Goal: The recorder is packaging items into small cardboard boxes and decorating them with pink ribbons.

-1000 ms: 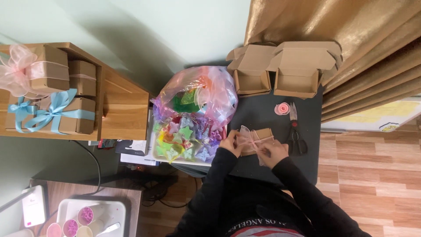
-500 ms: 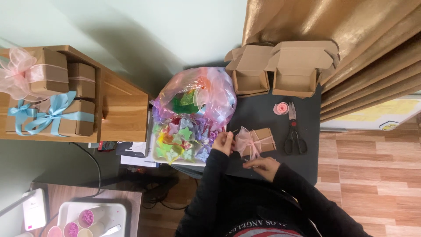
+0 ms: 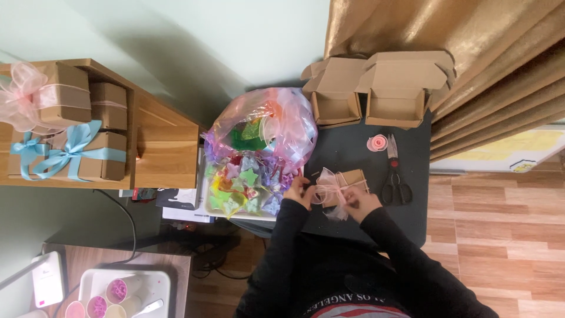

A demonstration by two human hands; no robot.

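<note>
A small brown box (image 3: pixel 352 184) lies on the dark table (image 3: pixel 412 212), a sheer pink ribbon bow (image 3: pixel 331 189) between both sets of fingers. The right hand (image 3: pixel 359 202), lower half a second ago, has risen back to the box; both it and the left hand (image 3: pixel 301 191) pinch ribbon loops. Scissors (image 3: pixel 394 179) lie just beyond the right fingers.

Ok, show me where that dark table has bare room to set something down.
Bare table lies between the open boxes and the small box both hands work on, and right of the scissors to the edge. The left is crowded by the bag and star tray.
</note>
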